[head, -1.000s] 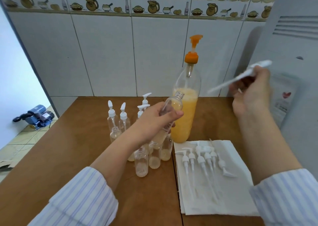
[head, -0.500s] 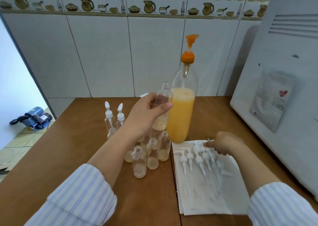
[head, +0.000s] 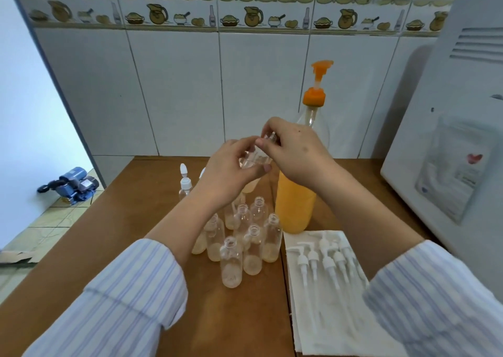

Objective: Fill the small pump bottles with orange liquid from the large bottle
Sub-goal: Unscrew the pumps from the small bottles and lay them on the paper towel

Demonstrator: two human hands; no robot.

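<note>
Left hand (head: 231, 169) is wrapped around a small clear plastic bottle (head: 254, 161), holding it up above the table, while the right hand (head: 294, 150) pinches at its neck; whether a pump is going in there, I cannot tell. Just behind them stands the large clear bottle of orange liquid (head: 295, 207) with its orange pump top (head: 315, 95), toward the back edge of the brown wooden table (head: 136, 207). Below the hands, open small bottles (head: 245, 242) crowd mid-table, most with a little orange in the bottom. White pump heads (head: 324, 261) lie on a white paper towel (head: 326, 316) toward the front right. The risk, I'd say: a lowering forearm clips those uncapped bottles and spills them
</note>
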